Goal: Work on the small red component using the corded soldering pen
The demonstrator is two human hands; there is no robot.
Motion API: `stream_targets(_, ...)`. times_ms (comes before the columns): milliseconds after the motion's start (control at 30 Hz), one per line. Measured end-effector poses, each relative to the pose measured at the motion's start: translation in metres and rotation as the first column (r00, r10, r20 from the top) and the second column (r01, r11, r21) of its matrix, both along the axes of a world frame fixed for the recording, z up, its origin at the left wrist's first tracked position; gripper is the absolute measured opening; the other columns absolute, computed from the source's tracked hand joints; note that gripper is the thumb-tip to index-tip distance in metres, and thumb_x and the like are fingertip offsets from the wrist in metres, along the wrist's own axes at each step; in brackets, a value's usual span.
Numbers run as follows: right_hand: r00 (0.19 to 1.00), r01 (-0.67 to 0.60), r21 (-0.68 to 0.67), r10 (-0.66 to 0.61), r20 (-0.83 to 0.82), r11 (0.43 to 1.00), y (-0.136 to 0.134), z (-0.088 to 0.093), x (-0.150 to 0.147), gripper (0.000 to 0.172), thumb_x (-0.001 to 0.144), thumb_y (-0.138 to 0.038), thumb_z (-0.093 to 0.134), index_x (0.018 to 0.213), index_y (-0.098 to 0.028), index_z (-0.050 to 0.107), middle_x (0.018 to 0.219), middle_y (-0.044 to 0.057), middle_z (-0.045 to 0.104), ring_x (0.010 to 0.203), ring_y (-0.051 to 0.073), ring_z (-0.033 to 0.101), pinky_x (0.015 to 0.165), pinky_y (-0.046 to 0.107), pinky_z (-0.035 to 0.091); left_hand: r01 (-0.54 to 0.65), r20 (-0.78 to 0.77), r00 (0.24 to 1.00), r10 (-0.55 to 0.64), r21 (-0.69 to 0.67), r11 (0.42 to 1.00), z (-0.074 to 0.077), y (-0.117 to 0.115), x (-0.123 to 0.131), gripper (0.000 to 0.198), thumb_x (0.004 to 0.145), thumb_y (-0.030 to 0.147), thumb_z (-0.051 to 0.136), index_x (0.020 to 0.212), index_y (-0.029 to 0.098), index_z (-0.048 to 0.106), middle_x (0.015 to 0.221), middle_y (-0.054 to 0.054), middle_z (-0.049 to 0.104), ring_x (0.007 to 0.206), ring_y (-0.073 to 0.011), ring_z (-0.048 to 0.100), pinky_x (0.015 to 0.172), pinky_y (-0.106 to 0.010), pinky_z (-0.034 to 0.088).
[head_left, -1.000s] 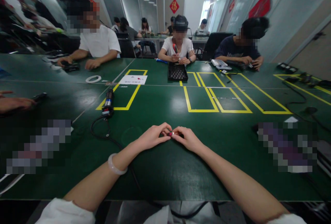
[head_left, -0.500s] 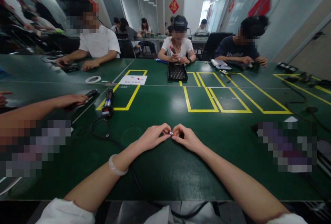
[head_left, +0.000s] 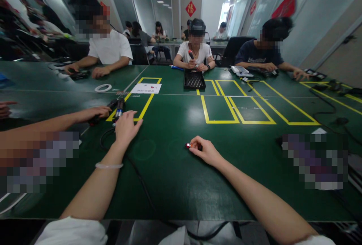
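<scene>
Co-worker's hand (head_left: 98, 113): in from the left, palm down over a dark tool (head_left: 113, 104) whose far end is just beside the cylindrical tool (head_left: 120, 106).
White ring (head_left: 103, 88): flat on the green bench (head_left: 181, 184), beyond that hand.
White bracelet (head_left: 109, 166): around the person's left wrist.
Cylindrical tool: at the left yellow outline (head_left: 147, 106), black with a silver and blue band; long axis runs away from the person, black end pointing to the far side, cord end toward the person.
Left hand (head_left: 127, 127): over the cylindrical tool's near end; fingers extended, thumb well apart, a wide gap between; whether it touches the tool, I cannot tell.
Black cord (head_left: 140, 177): runs from near the left hand down to the near edge.
Paper sheet (head_left: 147, 88): lies across the far part of the left outline.
Small part (head_left: 188, 145): red and white, at the middle of the bench, sticking out leftward from the right hand; long axis roughly crosswise, too small to tell front from back.
Black tray (head_left: 194, 82): across the bench, before a seated co-worker.
Right hand (head_left: 206, 149): fingers pinched narrow, holding the small part.
Yellow outlines (head_left: 222, 122): taped farther right, beyond the right hand.
</scene>
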State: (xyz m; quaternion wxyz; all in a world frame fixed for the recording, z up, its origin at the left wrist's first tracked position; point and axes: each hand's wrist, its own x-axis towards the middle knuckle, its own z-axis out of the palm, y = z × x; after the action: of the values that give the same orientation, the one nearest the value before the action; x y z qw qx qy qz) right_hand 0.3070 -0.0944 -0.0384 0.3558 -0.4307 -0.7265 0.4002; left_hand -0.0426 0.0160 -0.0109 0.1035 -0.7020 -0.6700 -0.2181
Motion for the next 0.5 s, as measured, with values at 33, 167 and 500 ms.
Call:
stream_targets(33, 1.000, 0.002, -0.006, -0.002, -0.002, 1.000, 0.000, 0.001, 0.000, 0.012, 0.085, -0.025, 0.061, 0.094, -0.017, 0.057, 0.072, -0.002, 0.057, 0.062, 0.011, 0.052, 0.060, 0.022, 0.040, -0.086, -0.014, 0.996, 0.086, -0.009, 0.996, -0.002, 0.003, -0.015, 0.056, 0.084, 0.047, 0.048, 0.128, 0.013, 0.049, 0.130, -0.020, 0.051, 0.117, -0.0375, 0.048, 0.096, -0.049, 0.039)
stream_targets(167, 1.000, 0.021, -0.016, -0.021, 0.002, 1.000, 0.000, 0.003, -0.001, 0.012, 0.085, -0.025, 0.061, 0.093, -0.017, 0.058, 0.071, -0.002, 0.056, 0.062, 0.011, 0.051, 0.059, 0.022, 0.040, -0.287, -0.001, 0.957, 0.291, -0.171, 0.943, -0.006, 0.008, -0.060, 0.075, 0.079, 0.061, 0.050, 0.135, 0.011, 0.044, 0.129, -0.028, 0.048, 0.114, -0.0460, 0.049, 0.085, -0.055, 0.043)
stream_targets(500, 1.000, 0.015, -0.023, -0.015, -0.001, 1.000, 0.001, 0.000, 0.000, 0.013, 0.085, -0.026, 0.061, 0.094, -0.017, 0.059, 0.072, -0.003, 0.056, 0.062, 0.010, 0.050, 0.059, 0.021, 0.039, -0.257, 0.026, 0.957, 0.289, -0.386, 0.886, -0.012, 0.024, -0.090, 0.075, 0.076, 0.066, 0.049, 0.131, 0.014, 0.048, 0.121, -0.023, 0.055, 0.107, -0.0409, 0.057, 0.079, -0.048, 0.049)
